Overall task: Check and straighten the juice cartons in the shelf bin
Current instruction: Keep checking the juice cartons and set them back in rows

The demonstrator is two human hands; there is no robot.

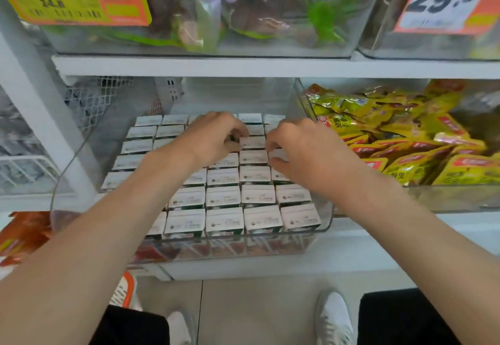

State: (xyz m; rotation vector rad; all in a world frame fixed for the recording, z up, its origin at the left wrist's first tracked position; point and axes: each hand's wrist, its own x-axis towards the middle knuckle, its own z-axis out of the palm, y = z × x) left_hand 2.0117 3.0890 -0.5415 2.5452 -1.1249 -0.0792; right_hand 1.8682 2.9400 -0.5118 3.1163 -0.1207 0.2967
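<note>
Two hands, left hand (213, 139), right hand (303, 149), pinching mid-row juice cartons (223, 197), bin (326, 225) bare at back

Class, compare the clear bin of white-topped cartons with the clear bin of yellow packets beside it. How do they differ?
The white-topped juice cartons stand upright in tight rows; the shiny yellow packets lie heaped loosely. The cartons are flat-sided boxes; the packets are crinkled pouches. Both fill clear plastic bins.

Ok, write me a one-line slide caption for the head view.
Left hand and right hand reach onto upright juice cartons packed in rows in a clear shelf bin.
</note>
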